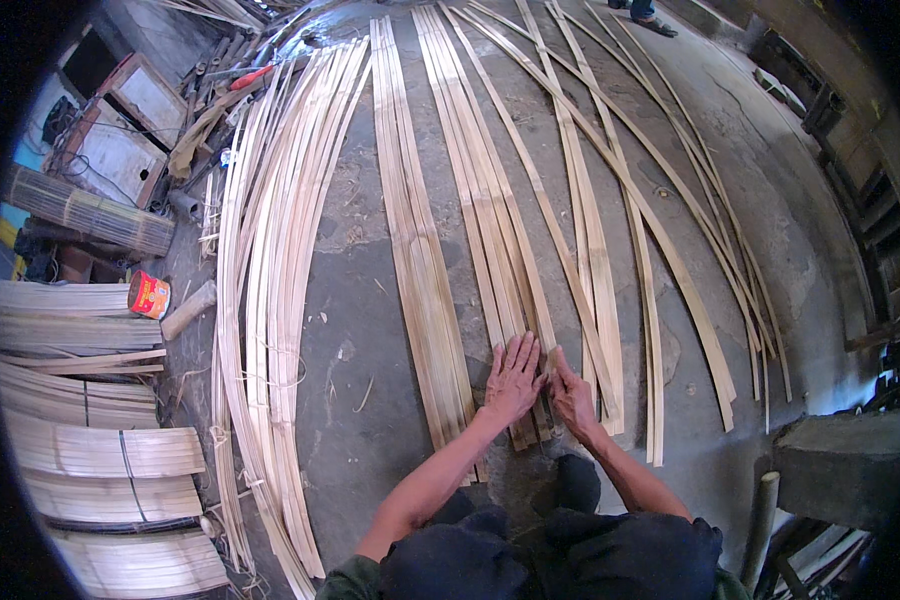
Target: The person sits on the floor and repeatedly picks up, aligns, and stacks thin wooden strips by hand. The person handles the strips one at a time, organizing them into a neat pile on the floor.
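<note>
Left hand (514, 378) is spread flat, palm down on the bamboo strips (497, 230) running away from it on the concrete floor (370, 330); right hand (571, 392) just beside it, fingers curled, pinching a strip's edge; red tin (149, 295) sits way off left.

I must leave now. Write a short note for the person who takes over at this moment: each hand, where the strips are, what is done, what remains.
Left hand: flat, palm down on the near ends of the middle bundle of bamboo strips.
Right hand: beside it, fingers on the edge of the same bundle; whether they pinch a strip cannot be told.
Strips: several bundles lie lengthwise on the concrete floor.
Done: middle bundle lies side by side.
Left: the loose strips on the right cross each other.
</note>
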### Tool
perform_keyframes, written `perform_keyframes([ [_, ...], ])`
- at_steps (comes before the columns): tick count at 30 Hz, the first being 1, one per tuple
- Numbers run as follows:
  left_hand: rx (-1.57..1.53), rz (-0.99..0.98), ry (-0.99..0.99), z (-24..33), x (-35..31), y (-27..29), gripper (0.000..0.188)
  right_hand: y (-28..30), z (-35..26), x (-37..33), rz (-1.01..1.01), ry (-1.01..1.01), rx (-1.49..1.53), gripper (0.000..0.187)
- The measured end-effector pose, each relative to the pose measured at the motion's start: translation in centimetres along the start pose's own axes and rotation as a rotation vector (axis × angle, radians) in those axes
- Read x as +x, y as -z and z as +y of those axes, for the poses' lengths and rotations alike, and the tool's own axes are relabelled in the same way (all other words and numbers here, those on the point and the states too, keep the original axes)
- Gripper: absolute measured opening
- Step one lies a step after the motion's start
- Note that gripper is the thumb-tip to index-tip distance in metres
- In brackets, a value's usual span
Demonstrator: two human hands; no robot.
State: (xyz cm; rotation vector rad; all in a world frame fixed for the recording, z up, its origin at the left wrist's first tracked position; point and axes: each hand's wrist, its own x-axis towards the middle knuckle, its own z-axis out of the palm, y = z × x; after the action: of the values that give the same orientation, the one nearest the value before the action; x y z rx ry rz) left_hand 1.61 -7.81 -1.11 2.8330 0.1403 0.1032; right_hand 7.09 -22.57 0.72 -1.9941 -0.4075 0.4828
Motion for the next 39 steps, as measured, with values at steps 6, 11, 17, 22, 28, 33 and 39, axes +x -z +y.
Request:
perform_keyframes([
  [6, -0.251, 0.104, -0.009, -0.8, -0.2, 0.4, 0.059, -0.2, -2.2, -1.8, 0.130, 0.177, 0.035, 0.046],
  [11, -0.751, 0.389, 0.321, -1.3, 2.0, 2.0, 0.043, -1.8, -3.3, -2.8, 0.073, 0.150, 0.105, 0.047],
  [17, -0.954, 0.392, 0.520, -3.6, 3.3, 5.7, 0.051, -6.4, -5.7, -2.4, -0.040, -0.062, 0.405, 0.045],
  [22, -0.946, 0.224, 0.648, -4.2, 2.0, 5.8, 0.059, -8.7, -6.0, -2.9, -0.149, -0.096, 0.460, 0.050],
  [28, -0.891, 0.247, 0.611, -4.7, 1.2, 3.3, 0.062, -9.0, -3.7, -3.4, -0.183, -0.055, 0.304, 0.052],
  [33, -0.689, 0.327, 0.501, -6.9, 1.0, 0.4, 0.062, -7.2, -4.2, -2.3, -0.316, -0.025, -0.029, 0.058],
  [39, -0.512, 0.166, 0.500, -6.7, 2.0, 0.6, 0.064, -5.5, -3.8, -0.9, -0.383, 0.119, -0.283, 0.061],
])
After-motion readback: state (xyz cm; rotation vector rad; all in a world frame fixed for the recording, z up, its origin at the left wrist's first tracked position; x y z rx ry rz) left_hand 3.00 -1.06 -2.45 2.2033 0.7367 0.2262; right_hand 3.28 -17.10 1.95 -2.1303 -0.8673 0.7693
